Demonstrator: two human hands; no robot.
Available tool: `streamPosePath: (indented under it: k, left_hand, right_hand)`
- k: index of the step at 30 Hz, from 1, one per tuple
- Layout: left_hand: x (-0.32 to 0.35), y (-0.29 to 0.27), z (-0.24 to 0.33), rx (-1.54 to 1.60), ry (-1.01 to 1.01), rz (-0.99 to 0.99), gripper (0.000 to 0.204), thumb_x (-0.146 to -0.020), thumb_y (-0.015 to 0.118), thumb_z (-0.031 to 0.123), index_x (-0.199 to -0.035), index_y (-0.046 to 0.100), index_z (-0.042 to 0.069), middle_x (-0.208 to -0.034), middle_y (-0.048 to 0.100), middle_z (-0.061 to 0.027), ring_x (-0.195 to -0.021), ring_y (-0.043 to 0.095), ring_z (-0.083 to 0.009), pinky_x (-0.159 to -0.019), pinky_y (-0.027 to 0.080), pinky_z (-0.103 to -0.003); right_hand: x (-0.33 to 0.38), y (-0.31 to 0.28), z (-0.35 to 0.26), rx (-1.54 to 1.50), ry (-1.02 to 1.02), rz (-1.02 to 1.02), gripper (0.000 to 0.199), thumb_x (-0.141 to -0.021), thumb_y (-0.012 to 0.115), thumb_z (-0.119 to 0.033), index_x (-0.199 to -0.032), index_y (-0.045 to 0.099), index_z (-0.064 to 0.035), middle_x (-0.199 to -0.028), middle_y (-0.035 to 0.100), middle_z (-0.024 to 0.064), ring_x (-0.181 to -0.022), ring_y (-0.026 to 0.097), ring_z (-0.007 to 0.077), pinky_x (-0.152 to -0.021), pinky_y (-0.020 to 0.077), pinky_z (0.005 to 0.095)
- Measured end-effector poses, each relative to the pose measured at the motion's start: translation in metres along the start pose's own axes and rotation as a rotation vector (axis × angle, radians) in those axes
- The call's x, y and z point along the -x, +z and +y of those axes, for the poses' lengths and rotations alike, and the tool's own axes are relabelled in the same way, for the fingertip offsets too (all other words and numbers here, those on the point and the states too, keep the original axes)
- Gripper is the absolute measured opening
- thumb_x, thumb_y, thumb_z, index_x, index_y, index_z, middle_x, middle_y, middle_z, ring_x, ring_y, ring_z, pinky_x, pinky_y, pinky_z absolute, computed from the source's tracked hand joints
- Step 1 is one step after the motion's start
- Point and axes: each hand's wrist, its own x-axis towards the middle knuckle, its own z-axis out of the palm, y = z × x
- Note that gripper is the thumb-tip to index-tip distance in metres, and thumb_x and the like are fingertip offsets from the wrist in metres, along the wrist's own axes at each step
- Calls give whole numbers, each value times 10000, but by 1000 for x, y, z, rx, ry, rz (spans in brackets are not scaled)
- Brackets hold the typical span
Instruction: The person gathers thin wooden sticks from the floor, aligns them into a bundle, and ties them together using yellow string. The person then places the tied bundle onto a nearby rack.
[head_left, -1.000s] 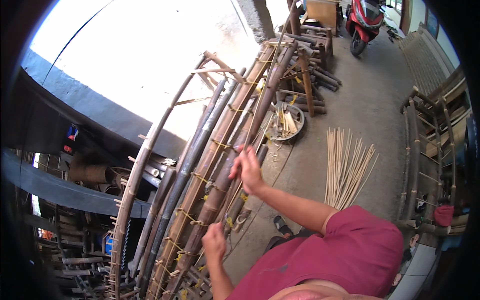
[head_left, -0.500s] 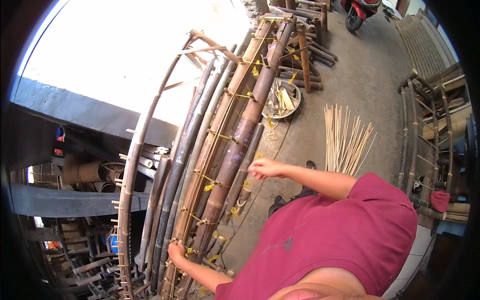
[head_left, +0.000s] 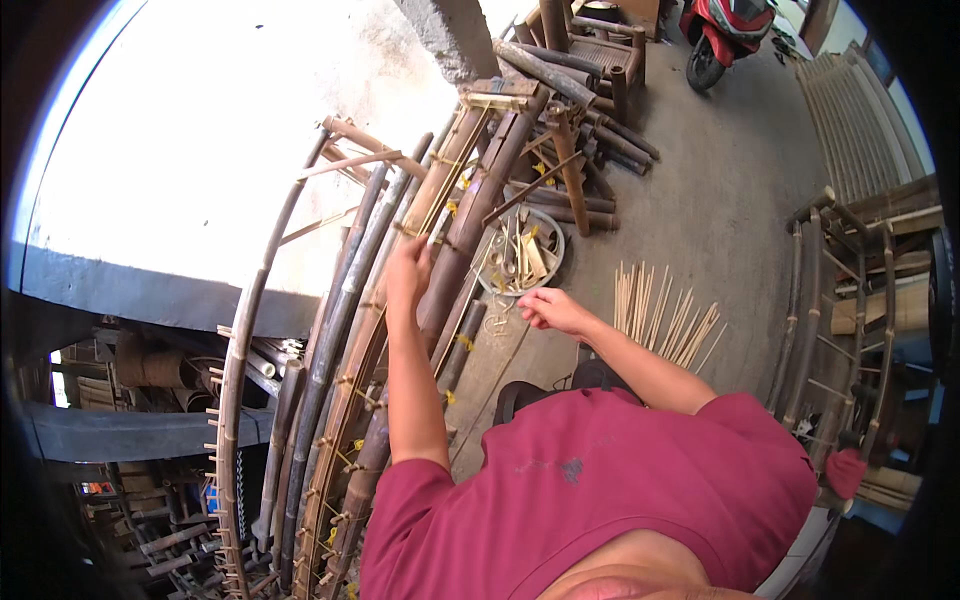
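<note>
A long bamboo frame [head_left: 484, 197] of brown poles, joined by pegs and tied with yellow strands, runs from the far middle to the lower left. My left hand [head_left: 408, 272] is at its upper part, beside thin strips [head_left: 432, 214] laid lengthwise along the frame. Its fingers are curled, and what they grip is too small to make out. To the right of the frame, my right hand [head_left: 552, 309] hangs in the air with fingers closed. Anything inside it is hidden. Just beyond it, a round metal basin [head_left: 556, 262] on the floor holds scissors and offcuts.
A bundle of thin sticks [head_left: 665, 318] fans out on the floor at right. Bamboo poles [head_left: 560, 75] are piled at the far end, near a red motorbike [head_left: 722, 40]. A curved pegged bamboo piece [head_left: 236, 370] stands on the left. Bamboo racks [head_left: 850, 290] line the right side.
My left hand has moved from the near end of the frame to its far part. The right hand has shifted slightly to the right and nearer the basin, and the view has shifted.
</note>
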Motion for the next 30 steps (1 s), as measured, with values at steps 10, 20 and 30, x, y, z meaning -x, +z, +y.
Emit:
streamPosePath:
  k: [10, 20, 30]
  left_hand:
    - [-114, 46, 25, 316, -142, -154, 230, -947, 598, 229, -883, 659, 16, -689, 618, -50, -597, 593, -154, -568, 472, -296]
    - [-133, 56, 6, 674, -360, -190, 358, -967, 596, 307, -1199, 610, 34, -708, 585, 23, -571, 465, -28, -496, 356, -206]
    - [-173, 82, -2, -38, -195, -5, 237, -916, 609, 217, -1029, 699, 29, -958, 687, -216, -892, 686, -346, -790, 514, -386]
  right_hand:
    - [-165, -78, -174, -115, -383, 149, 262, -974, 556, -192, -1218, 517, -104, -979, 603, 15, -830, 583, 99, -677, 504, 253]
    - [-240, -62, -262, -7, -977, -23, 342, -984, 543, -143, -1284, 379, -135, -998, 624, 59, -948, 607, 123, -833, 498, 281]
    - [-258, -145, -168, 124, -331, 24, 226, -984, 533, -230, -915, 594, -23, -783, 592, 14, -692, 531, 78, -645, 445, 244]
